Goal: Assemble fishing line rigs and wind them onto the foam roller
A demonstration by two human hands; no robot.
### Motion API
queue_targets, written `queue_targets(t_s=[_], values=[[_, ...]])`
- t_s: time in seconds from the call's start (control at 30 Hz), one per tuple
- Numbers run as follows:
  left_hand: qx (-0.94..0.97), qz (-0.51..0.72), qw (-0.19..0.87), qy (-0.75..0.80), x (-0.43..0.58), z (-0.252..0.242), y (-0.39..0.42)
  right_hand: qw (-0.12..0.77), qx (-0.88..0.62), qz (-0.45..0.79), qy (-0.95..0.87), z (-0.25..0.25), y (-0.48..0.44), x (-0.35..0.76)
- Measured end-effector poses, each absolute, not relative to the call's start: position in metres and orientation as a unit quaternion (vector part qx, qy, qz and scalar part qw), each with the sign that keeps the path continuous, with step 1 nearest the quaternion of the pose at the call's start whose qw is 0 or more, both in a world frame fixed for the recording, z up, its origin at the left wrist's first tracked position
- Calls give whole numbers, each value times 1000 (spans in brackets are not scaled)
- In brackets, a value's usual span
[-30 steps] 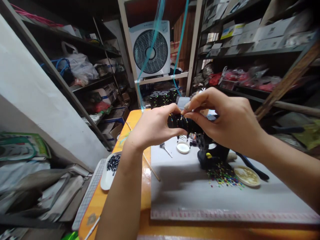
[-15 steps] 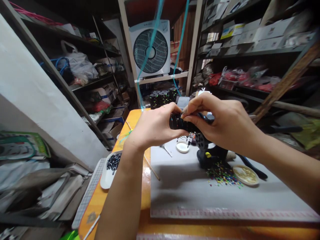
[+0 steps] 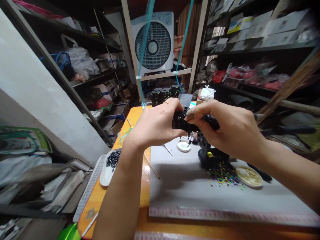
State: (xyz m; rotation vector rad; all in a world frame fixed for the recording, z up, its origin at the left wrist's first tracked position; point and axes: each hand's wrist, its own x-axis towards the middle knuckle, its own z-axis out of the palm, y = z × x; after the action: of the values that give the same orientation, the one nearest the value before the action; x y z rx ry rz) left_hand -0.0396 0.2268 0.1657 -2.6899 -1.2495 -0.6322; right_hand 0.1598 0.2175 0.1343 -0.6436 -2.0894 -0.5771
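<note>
My left hand [image 3: 156,125] curls its thumb and fingers around a dark black spool-like piece [image 3: 179,120], held up above the work board. From the right, my right hand [image 3: 220,125] closes in a pinch of thumb and forefinger against that piece; what lies between the tips is too small to make out. Small black parts dangle below the piece on thin threads. Just under the hands stands a black holder [image 3: 212,156] with a perforated black disc [image 3: 203,141] and a yellow knob. A small white dish [image 3: 183,145] lies behind it to the left.
Tiny multicoloured beads [image 3: 226,176] are scattered on the grey board [image 3: 180,196], beside a dish of yellowish bits [image 3: 249,176]. A white tray [image 3: 105,175] of black beads sits at left. Black spools [image 3: 163,95] stand behind, before a box fan [image 3: 153,46]. Teal strands hang down.
Both hands stay at the black piece, shifted slightly right in view. The right fingers have changed angle a little, still pinched. The camera view has shifted slightly.
</note>
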Motion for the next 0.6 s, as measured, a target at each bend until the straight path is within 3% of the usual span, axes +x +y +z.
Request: queue_targets(t_s=[0.37, 0.6], values=[[-889, -221, 57, -397, -39, 163, 226, 344, -192, -341, -854, 127, 214, 161], [-886, -239, 45, -395, -40, 160, 228, 292, -229, -201, -907, 120, 208, 179]])
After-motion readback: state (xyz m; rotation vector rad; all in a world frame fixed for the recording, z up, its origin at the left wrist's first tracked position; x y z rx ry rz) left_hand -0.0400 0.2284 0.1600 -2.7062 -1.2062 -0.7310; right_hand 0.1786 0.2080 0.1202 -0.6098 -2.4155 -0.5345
